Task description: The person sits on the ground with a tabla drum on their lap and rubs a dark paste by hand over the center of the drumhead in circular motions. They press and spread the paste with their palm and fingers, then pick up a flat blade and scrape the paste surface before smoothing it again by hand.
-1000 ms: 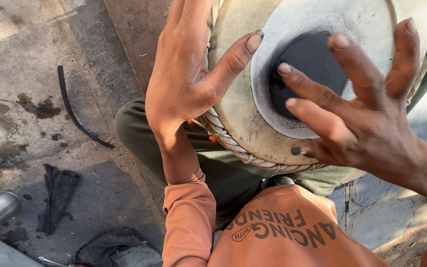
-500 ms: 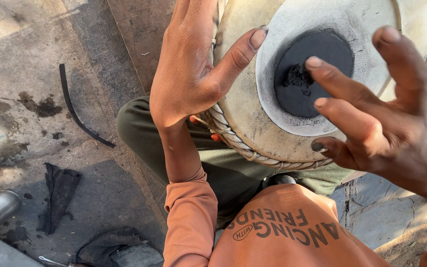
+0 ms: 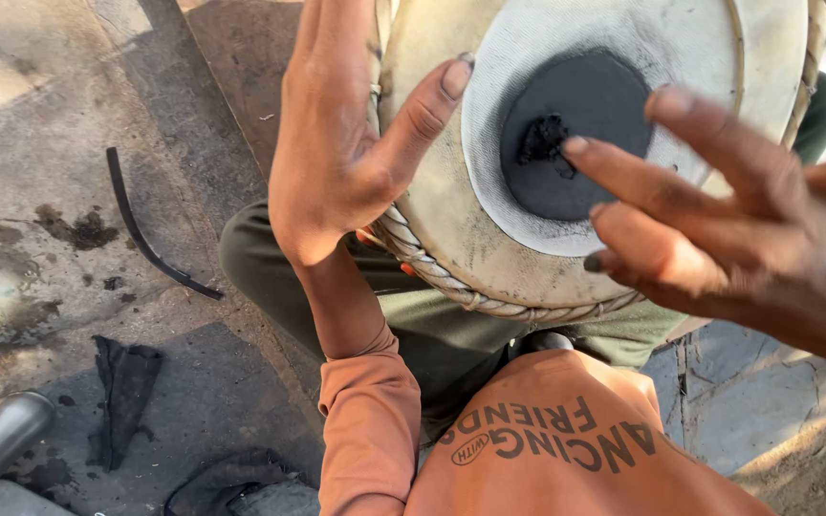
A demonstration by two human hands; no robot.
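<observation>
Head view: a round drum point(image 3: 489, 248) rests on the person's lap, its pale, scuffed skin head ringed by twisted rope lacing and carrying a matte black disc point(image 3: 576, 134) with a crumbly lump of black paste at its middle. The left hand point(image 3: 336, 162) lies open against the drum's rim, thumb pressed on the skin. The right hand point(image 3: 728, 239) hovers just above with fingers spread, gripping nothing. A curved black strip point(image 3: 145, 234) lies on the stained concrete floor point(image 3: 40, 143).
</observation>
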